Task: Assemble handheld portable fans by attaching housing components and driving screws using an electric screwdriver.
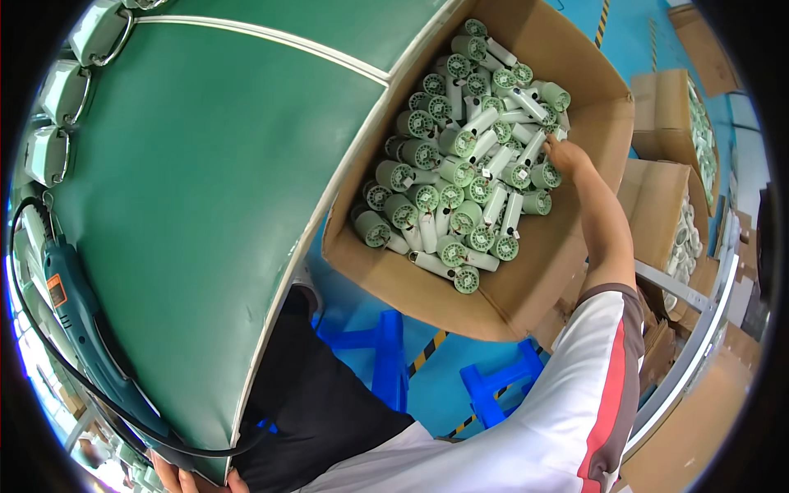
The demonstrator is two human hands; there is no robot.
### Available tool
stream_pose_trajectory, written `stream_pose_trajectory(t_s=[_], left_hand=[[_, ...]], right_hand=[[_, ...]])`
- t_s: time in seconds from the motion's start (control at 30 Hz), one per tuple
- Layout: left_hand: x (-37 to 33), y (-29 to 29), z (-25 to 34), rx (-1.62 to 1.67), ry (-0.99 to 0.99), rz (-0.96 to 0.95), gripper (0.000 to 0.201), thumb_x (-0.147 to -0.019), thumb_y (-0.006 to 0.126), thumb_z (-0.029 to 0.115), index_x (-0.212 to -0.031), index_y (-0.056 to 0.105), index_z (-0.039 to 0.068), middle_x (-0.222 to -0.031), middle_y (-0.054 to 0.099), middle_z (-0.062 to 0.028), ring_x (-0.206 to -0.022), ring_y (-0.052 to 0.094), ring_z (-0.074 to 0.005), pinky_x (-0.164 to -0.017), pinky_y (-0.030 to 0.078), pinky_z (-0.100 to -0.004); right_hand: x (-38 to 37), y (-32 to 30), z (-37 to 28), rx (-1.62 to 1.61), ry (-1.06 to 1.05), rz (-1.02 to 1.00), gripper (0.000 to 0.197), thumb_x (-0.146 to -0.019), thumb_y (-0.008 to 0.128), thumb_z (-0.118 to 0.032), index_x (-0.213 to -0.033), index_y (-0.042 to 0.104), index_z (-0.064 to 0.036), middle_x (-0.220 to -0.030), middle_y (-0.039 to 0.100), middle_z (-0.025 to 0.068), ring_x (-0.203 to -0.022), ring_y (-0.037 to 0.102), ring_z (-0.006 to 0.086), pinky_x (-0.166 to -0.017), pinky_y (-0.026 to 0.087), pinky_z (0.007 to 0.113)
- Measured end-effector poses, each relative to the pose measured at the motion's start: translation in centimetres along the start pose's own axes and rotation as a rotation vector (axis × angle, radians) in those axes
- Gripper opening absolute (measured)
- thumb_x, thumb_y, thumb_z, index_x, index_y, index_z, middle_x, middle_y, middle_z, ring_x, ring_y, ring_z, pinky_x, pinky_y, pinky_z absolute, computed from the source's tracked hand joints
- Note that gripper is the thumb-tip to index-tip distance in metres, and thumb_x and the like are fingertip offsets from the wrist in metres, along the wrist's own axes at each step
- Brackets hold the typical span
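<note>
Fingers (550, 145) of the R hand (569, 158) are bent down at the R side of the heap, tips at one of the pale-green parts (457, 171) — can't tell if they've got a grip on it or just touch it, tips partly hidden. Parts lie loose & jumbled in a big open cardboard box (526, 287), approx. middle to R of view; each has a round drum-like head w/ a slotted end, many w/ a slim whitish handle, some w/ small dark bits or short wires showing. Heap's mostly toward the L & far side, w/ bare cardboard on the near R. R forearm comes in over the box's R wall, from a white sleeve (567, 394) w/ a red stripe. L hand (185, 482) is at the bottom L, cut off by the edge of view, by the near corner of the green table (205, 164); thumb & other digits on either side of that corner, hold unclear. Teal power tool (78, 296) w/ an orange label lies along the table's L edge, black cable (238, 449) looping past it. Far L: pale cases (64, 90) w/ wire handles, in a row. Below the box — blue stools (390, 361) on a blue floor w/ black-yellow tape (427, 351). More boxes (653, 201) of pale pieces, far R, behind a metal rail (699, 361).
</note>
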State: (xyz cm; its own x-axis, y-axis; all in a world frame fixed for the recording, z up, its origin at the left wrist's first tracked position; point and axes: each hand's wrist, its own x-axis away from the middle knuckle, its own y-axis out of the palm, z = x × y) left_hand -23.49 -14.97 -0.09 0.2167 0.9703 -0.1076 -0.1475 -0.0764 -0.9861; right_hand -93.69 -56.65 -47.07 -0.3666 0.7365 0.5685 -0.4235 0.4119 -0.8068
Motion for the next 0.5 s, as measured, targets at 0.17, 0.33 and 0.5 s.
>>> stream_pose_trajectory(t_s=[0.17,0.33,0.5], left_hand=[[0.0,-0.1,0.0,-0.006,0.006,-0.010,0.073,-0.088,0.079,0.031,-0.144,0.049,-0.006,-0.144,0.050,-0.0377,-0.130,0.054,-0.0538,-0.108,0.047,-0.0595],[1.5,-0.3,-0.4,-0.014,-0.008,-0.003,0.072,-0.089,0.079,0.031,-0.144,0.050,-0.006,-0.145,0.049,-0.0388,-0.130,0.053,-0.0554,-0.107,0.046,-0.0615],[6.1,-0.6,-2.4,-0.023,-0.056,-0.081,0.084,-0.086,0.065,0.021,-0.158,0.031,-0.006,-0.159,0.026,-0.0424,-0.152,0.027,-0.0561,-0.123,0.023,-0.0635]], right_hand=[[1.2,-1.4,0.6,0.271,-0.141,-0.034,0.033,-0.106,0.045,-0.016,-0.132,0.055,0.0013,-0.124,0.064,0.0265,-0.092,0.074,0.0378,-0.081,0.061,0.048],[-0.1,-1.8,0.0,0.307,-0.076,-0.111,0.033,-0.100,0.049,-0.009,-0.131,0.057,0.0012,-0.130,0.059,0.0229,-0.087,0.075,0.0336,-0.078,0.062,0.044],[-1.0,0.2,2.0,0.216,-0.064,-0.001,0.035,-0.103,0.047,-0.013,-0.134,0.055,0.0010,-0.135,0.059,0.0261,-0.087,0.075,0.0370,-0.077,0.062,0.048]])
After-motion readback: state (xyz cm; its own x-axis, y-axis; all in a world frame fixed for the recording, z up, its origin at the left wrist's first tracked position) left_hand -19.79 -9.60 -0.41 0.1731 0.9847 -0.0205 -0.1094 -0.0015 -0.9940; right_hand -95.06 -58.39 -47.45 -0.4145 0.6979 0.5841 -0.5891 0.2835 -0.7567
